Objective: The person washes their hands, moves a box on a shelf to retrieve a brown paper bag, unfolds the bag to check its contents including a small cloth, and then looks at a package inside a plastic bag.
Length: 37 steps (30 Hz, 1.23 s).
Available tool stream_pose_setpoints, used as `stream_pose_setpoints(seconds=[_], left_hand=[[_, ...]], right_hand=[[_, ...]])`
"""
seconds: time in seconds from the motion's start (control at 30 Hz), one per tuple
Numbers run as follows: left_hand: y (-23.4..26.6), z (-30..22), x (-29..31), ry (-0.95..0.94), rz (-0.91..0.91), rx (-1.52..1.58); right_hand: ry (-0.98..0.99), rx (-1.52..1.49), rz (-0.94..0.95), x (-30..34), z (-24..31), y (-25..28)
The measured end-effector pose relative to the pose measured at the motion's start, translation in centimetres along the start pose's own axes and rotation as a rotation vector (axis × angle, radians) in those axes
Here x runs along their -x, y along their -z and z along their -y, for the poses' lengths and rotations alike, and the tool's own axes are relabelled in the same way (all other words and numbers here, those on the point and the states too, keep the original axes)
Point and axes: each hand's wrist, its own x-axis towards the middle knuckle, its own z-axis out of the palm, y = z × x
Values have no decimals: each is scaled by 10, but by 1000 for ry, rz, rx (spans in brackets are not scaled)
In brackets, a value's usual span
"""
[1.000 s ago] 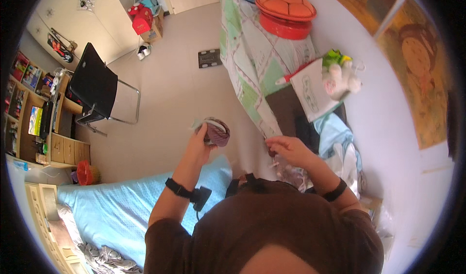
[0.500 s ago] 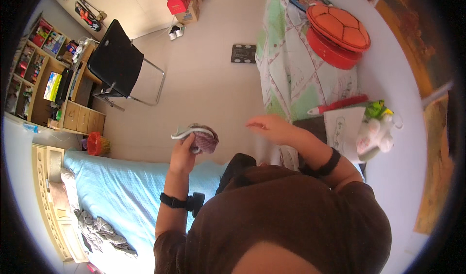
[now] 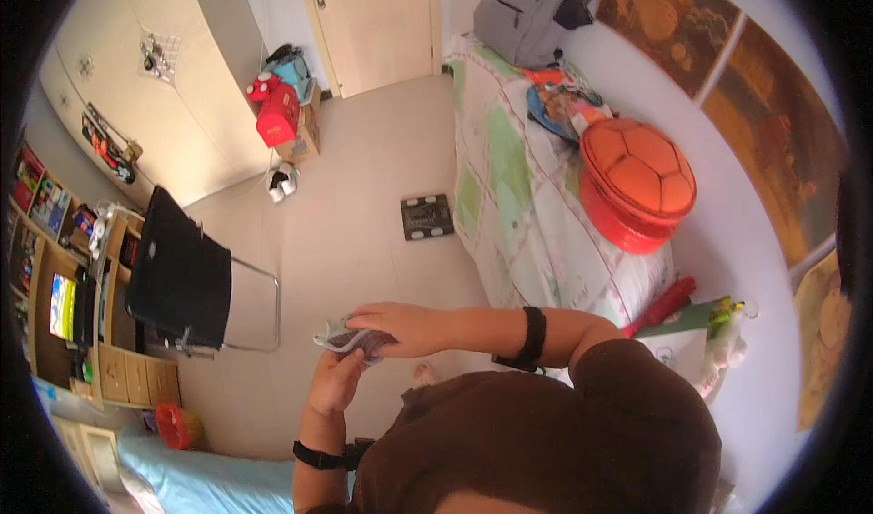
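Grey-and-maroon fabric, a small folded garment (image 3: 350, 341), sits pinched between my left hand (image 3: 335, 382) underneath and my right hand (image 3: 396, 326) closed over the top, out above the beige floor (image 3: 364, 196). Looks about folded; putting it down is left, I'd say.

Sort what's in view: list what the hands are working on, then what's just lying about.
In hand:
- folded cloth, held from below by the left hand, right hand on top

Lying about:
- black chair
- floor scale
- orange ball-shaped cushion on the bed
- grey backpack
- red bag
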Motion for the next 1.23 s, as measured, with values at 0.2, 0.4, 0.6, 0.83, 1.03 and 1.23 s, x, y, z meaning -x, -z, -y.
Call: stream_pose_setpoints(seconds=[0.2, 0.4, 0.6, 0.83, 1.03, 1.23], left_hand=[[48, -59, -91, 45, -25, -94], [87, -87, -186, -5, -203, 9], [102, -130, -289, -55, 196, 101], [139, -191, -391, -18, -131, 62], [219, -238, -493, -68, -280, 130], [305, -319, -584, -176, -362, 216]], right_hand=[[-291, -18, -154, -69, -34, 63], [-429, -88, -380, -128, -94, 127], [-332, -237, -187, -210, -154, 183], [121, 226, -244, -305, -253, 209], [-209, 23, -13, -373, -339, 272], [-680, -91, 143, -450, -414, 370]])
